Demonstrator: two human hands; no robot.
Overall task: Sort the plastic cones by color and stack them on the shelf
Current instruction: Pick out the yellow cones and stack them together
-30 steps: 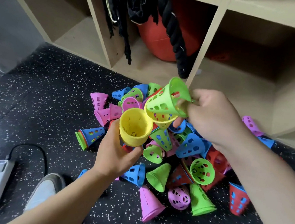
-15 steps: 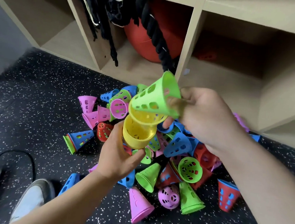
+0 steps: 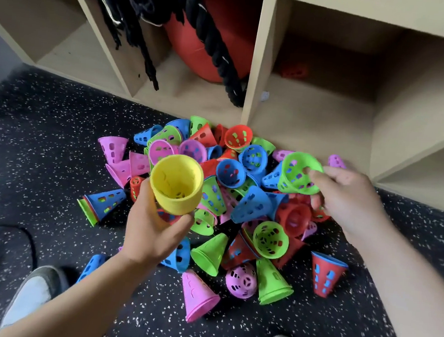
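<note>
1. Two hands work in the head view above a speckled floor (image 3: 44, 131). The left hand (image 3: 151, 232) wraps its fingers round a yellow cone stack (image 3: 176, 184), mouth up, over the pile's left side.
2. The right hand (image 3: 347, 198) pinches a green cone (image 3: 299, 173) by its rim, over the pile's right side.
3. Loose cones (image 3: 250, 205) of mixed colors lie heaped on the floor against the shelf (image 3: 259, 64) front edge.
4. A red ball (image 3: 194, 45) and black rope (image 3: 219, 58) sit in the shelf's middle compartment.

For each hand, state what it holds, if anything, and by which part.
Left hand grips the yellow plastic cone stack around its narrow end. Right hand pinches the green perforated plastic cone by its wide rim.
</note>
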